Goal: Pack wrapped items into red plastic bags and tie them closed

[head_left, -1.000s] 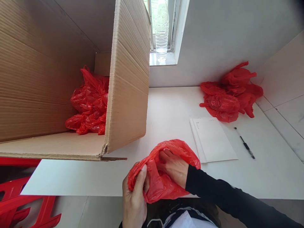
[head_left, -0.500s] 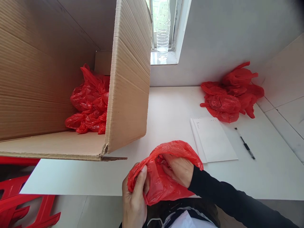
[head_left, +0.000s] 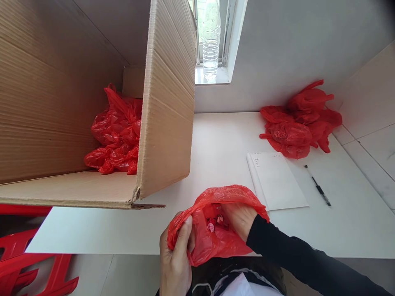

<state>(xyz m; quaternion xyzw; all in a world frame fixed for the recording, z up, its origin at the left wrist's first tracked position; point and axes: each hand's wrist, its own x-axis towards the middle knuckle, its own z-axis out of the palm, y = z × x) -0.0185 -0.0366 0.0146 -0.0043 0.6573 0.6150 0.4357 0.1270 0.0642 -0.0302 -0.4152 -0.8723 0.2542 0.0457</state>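
Two hands work one thin red plastic bag (head_left: 216,238) at the near edge of the white table (head_left: 216,139): our left hand (head_left: 175,263) pinches the rim of the bag between thumb and fingers, while our right hand (head_left: 239,220) is tucked into the mouth, its fingers hidden by the film (so we cannot tell whether they close on anything). Small red pieces (head_left: 214,220) show inside. To handle it well, we judge it best to keep the rim pinched firmly and the mouth spread, since the film is flimsy and slack. The tall brown cardboard box (head_left: 163,123) to the left holds a heap of knotted red bags (head_left: 115,135) at its bottom; another pile of red bags (head_left: 299,123) lies loose by the wall, near a white notepad (head_left: 277,181) and black pen (head_left: 319,190).
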